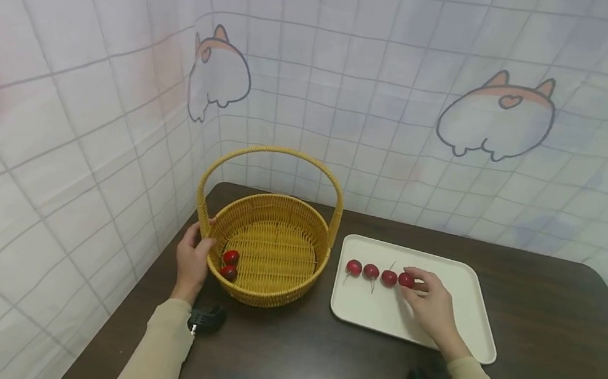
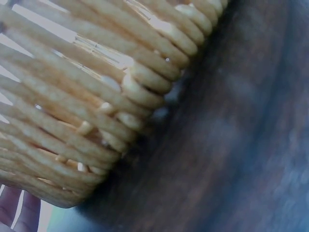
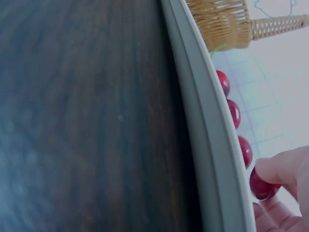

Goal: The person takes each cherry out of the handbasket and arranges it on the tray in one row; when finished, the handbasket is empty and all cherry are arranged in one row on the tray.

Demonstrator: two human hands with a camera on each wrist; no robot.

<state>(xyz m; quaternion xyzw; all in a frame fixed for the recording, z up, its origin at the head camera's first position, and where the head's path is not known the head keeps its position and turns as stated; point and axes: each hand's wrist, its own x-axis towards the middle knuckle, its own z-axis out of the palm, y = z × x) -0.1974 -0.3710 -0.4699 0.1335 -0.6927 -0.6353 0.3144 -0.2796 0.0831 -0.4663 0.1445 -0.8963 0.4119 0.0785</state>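
A yellow wicker basket [image 1: 270, 300] with a tall arched handle stands on the table. At its left side my left hand [image 1: 192, 262] grips the rim by the foot of the handle. Two red cherries [image 1: 231, 257] lie inside the basket, near that hand. On a white tray [image 1: 454, 292] to the right, three cherries [image 1: 371, 272] with stems sit in a row. My right hand [image 1: 430, 304] pinches another cherry [image 3: 262, 186] between thumb and fingers at the row's right end. In the left wrist view, the woven basket wall [image 2: 72, 96] hides most of the left hand.
The dark wooden table [image 1: 286, 360] extends in front of the basket and tray. A grid-patterned curtain [image 1: 347, 95] hangs behind and along the left side. Each wrist wears a black strap device [image 1: 207, 319].
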